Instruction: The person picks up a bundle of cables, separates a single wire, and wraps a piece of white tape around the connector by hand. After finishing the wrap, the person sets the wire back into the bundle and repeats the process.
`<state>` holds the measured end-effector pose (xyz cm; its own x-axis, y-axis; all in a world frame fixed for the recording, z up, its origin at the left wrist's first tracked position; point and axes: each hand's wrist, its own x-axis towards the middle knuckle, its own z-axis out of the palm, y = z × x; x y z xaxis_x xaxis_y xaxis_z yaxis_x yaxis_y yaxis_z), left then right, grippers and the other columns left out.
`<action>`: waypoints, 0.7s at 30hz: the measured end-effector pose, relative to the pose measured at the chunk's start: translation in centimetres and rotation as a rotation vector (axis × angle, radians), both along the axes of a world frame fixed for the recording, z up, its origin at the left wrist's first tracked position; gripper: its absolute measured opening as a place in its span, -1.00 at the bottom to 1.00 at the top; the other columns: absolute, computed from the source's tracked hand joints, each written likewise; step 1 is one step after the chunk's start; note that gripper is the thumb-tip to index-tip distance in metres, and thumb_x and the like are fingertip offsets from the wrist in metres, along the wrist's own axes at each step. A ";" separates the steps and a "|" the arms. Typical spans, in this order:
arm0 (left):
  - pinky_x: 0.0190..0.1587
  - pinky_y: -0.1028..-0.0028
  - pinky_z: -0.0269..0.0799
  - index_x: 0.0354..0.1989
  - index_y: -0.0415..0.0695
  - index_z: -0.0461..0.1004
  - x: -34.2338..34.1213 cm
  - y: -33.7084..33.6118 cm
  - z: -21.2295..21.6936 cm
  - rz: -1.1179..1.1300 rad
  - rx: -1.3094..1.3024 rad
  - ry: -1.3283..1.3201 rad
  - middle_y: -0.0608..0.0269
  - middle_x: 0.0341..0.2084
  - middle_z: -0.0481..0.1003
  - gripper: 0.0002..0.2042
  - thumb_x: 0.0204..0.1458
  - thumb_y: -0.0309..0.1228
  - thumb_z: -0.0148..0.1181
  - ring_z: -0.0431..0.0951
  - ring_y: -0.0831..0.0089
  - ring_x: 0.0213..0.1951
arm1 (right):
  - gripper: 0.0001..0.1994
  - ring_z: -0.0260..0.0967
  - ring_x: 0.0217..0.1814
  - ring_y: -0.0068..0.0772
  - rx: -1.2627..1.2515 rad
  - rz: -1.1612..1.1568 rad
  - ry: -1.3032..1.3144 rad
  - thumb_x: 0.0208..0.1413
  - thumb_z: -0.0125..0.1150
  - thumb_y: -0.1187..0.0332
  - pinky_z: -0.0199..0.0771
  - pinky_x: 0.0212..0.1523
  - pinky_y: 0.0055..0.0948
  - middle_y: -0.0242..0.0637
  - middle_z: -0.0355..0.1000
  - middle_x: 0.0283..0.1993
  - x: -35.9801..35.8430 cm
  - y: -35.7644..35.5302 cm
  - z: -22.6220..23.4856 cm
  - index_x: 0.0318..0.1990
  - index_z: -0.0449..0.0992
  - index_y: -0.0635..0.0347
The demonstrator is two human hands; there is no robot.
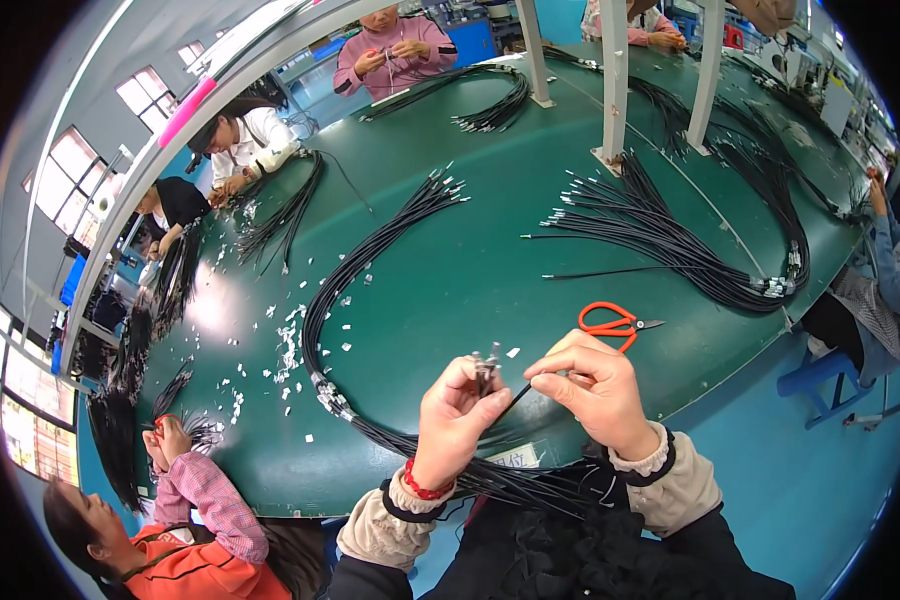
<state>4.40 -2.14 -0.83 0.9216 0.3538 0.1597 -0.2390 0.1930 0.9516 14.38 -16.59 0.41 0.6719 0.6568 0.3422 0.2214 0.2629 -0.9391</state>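
My left hand [455,420], a red bracelet at its wrist, is closed around several black cable ends [486,374]. Their metal tips point up past the fingertips. To its right, my right hand [592,388] pinches one thin black cable [516,401] between thumb and fingers. That cable slants down toward the left hand, and its far part is hard to follow. Red-handled scissors [620,324] lie just beyond the right hand. A long curved bundle of black cables [322,290] runs from beyond my hands round to the table's front edge, below my wrists.
A larger black cable bundle [680,245] lies at the right on the green table [450,270]. White scraps [288,345] are scattered at the left. White posts [614,90] rise from the far part of the table. Several co-workers sit around it; a blue stool [820,385] stands at right.
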 end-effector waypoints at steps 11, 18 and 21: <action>-0.45 0.64 0.28 -0.41 -0.24 0.51 -2.3 -1.7 1.8 0.105 0.275 0.026 0.27 -0.51 0.46 -0.89 -0.16 -0.66 0.23 0.40 0.61 -0.50 | -0.90 0.10 -0.53 -0.76 0.114 0.132 -0.030 -0.09 0.26 0.55 -0.01 -0.57 -0.73 -0.40 0.30 -0.41 -1.0 0.0 1.7 -0.35 0.55 0.27; -0.44 0.61 0.30 -0.40 -0.26 0.50 -2.5 -2.4 1.6 0.079 0.219 0.003 0.27 -0.56 0.46 -0.90 -0.13 -0.65 0.22 0.42 0.57 -0.50 | -0.84 0.16 -0.48 -0.71 -0.051 0.189 -0.107 -0.16 0.31 0.56 0.05 -0.54 -0.69 -0.39 0.31 -0.41 -0.8 -1.0 2.6 -0.34 0.55 0.26; -0.44 0.60 0.30 -0.41 -0.26 0.49 -2.6 -2.7 1.9 0.050 0.161 0.016 0.27 -0.56 0.46 -0.91 -0.12 -0.64 0.22 0.42 0.56 -0.50 | -0.84 0.17 -0.48 -0.70 -0.004 0.213 -0.096 -0.17 0.32 0.56 0.05 -0.54 -0.69 -0.39 0.32 -0.41 -0.6 -1.1 2.3 -0.35 0.55 0.25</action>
<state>1.81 -4.88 1.04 0.9063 0.3703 0.2036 -0.2292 0.0261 0.9730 13.75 -17.67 2.67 0.4824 0.7817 0.3952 0.2494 0.3099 -0.9175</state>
